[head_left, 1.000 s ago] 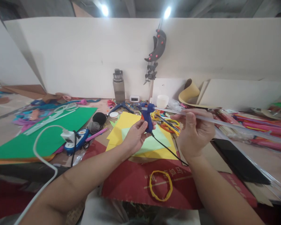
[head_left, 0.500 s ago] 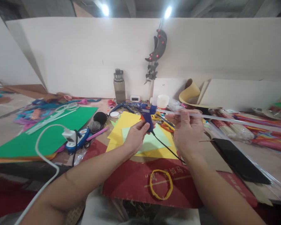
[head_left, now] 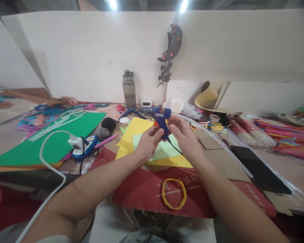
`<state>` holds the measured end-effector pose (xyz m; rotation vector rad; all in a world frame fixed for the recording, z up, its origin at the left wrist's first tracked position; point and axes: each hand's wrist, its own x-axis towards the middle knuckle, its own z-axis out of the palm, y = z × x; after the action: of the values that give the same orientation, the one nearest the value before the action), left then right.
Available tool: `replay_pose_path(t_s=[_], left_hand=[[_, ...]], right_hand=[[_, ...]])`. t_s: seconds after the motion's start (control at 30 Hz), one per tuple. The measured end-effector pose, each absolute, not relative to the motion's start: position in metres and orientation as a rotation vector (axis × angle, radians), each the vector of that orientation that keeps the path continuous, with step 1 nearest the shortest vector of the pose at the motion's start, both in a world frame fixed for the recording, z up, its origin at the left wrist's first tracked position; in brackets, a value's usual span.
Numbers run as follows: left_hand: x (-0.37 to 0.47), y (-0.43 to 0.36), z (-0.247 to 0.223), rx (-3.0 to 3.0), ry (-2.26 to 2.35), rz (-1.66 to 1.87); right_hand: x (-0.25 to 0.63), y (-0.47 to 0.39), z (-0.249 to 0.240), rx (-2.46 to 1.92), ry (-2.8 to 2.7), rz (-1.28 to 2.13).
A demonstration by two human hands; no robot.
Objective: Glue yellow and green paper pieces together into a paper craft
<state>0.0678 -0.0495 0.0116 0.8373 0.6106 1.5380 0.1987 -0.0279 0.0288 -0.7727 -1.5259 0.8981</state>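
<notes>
A blue hot glue gun (head_left: pixel 163 118) is held upright above the papers, its nozzle pointing left. My left hand (head_left: pixel 150 143) is closed around its handle. My right hand (head_left: pixel 184 136) is just right of the handle, its fingers loosely curved and apart, the tips close to the gun's back; whether they touch it is hard to see. From the gun's rear a long clear glue stick (head_left: pixel 219 140) slopes down to the right, behind my right hand. A black cord (head_left: pixel 176 147) hangs from the handle. Below lies a yellow ring (head_left: pixel 174 194) on a red board (head_left: pixel 142 189).
Yellow sheets (head_left: pixel 128 145) and a pale green sheet (head_left: pixel 167 152) lie under my hands. Green sheets (head_left: pixel 50 145) and a blue power strip (head_left: pixel 87 148) are at left. A bottle (head_left: pixel 129 92) stands at the back. A black phone (head_left: pixel 259 168) and colourful pipe cleaners (head_left: pixel 291 135) lie at right.
My right hand has let go of the glue stick and moved left to the glue gun. The stick now droops to the right. The left hand keeps its hold.
</notes>
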Motion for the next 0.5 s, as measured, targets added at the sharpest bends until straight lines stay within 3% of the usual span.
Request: replay_pose_path(t_s=[0.27, 0.5], left_hand=[[0.064, -0.046, 0.006, 1.013, 0.688, 1.361], [0.042, -0.044, 0.003, 1.63, 1.074, 1.281]], right_hand=[[0.197, -0.026, 0.022, -0.984, -1.765, 0.805], [0.201, -0.02, 0.029, -0.969, -1.66, 0.777]])
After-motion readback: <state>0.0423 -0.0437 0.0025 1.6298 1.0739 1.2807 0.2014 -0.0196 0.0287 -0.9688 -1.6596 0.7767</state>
